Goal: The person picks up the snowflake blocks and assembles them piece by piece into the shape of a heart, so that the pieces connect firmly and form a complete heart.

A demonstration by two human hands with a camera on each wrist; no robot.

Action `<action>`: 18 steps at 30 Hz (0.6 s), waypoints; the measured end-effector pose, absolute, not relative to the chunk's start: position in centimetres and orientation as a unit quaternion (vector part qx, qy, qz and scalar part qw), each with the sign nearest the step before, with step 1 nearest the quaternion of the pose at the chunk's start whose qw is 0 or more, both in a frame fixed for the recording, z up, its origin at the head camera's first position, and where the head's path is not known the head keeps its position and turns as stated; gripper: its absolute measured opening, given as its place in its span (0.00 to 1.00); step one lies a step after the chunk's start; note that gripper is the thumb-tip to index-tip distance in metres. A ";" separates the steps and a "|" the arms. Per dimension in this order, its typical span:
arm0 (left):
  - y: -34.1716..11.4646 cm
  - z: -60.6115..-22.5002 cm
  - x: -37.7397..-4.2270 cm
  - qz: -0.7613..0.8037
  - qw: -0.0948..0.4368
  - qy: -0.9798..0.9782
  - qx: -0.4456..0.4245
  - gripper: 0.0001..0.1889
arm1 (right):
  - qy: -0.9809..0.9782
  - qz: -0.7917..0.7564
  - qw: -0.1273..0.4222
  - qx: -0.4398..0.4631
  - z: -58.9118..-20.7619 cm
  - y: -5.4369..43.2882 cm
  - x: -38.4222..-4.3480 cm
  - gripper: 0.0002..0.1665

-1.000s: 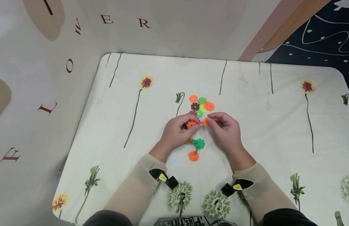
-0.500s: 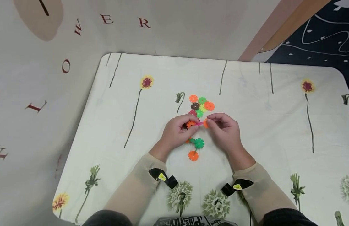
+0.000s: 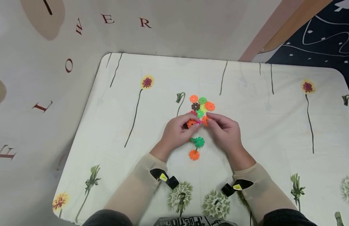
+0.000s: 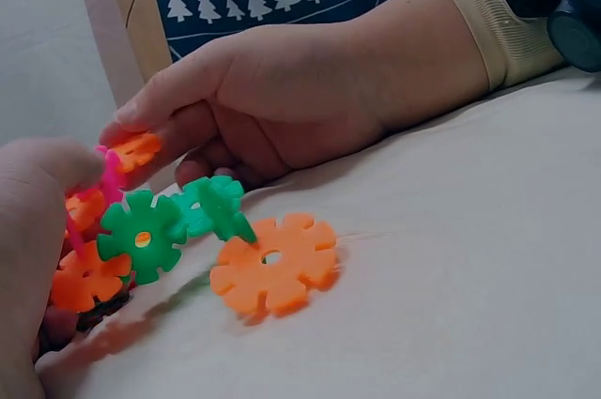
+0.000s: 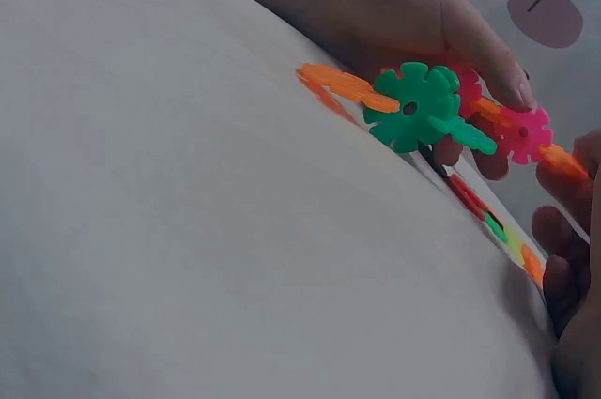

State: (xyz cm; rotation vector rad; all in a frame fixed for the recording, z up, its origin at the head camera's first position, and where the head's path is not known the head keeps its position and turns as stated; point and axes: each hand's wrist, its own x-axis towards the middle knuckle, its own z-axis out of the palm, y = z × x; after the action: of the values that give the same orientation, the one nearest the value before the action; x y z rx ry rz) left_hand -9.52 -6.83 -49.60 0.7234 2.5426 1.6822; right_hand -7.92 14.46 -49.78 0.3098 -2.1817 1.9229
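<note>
My left hand [image 3: 175, 131] grips a joined chain of notched plastic flower discs. In the chain are a pink disc [image 5: 526, 134], an orange disc [image 3: 191, 124], a green disc [image 3: 199, 142] and, at its near end, another orange disc [image 3: 194, 155]. Facing it, my right hand [image 3: 226, 130] pinches a separate-looking orange disc [image 3: 204, 120] between thumb and fingers. Its edge meets the pink disc's edge in the right wrist view. The left fingers hide part of the chain.
Just beyond the hands lie several loose discs, among them an orange disc [image 3: 209, 106], a brown disc [image 3: 195, 106] and a light green disc [image 3: 202, 100]. A white cloth printed with flowers [image 3: 264, 125] covers the table. A pale wall [image 3: 191, 31] stands behind it.
The right hand's orange disc has turned to show more of its face and shifted slightly up and left, closer to the pink disc. The chain's near end has moved slightly up.
</note>
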 end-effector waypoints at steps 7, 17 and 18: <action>-6.7 -49.7 -9.5 0.535 -0.004 0.821 0.198 0.09 | -0.741 0.650 0.113 0.125 -50.0 14.6 -8.1 0.23; -6.5 -49.6 -9.5 0.532 -0.016 0.823 0.198 0.08 | -0.730 0.672 0.102 0.078 -49.6 14.3 -8.0 0.14; -6.6 -49.6 -9.5 0.530 -0.018 0.824 0.199 0.08 | -0.730 0.671 0.102 0.078 -49.6 14.3 -8.0 0.14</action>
State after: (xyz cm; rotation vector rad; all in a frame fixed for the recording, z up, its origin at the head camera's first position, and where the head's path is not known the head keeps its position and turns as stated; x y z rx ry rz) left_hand -9.47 -6.56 -49.59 0.6318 2.6193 1.6855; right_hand -8.02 14.35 -49.58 0.2291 -2.1552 1.9810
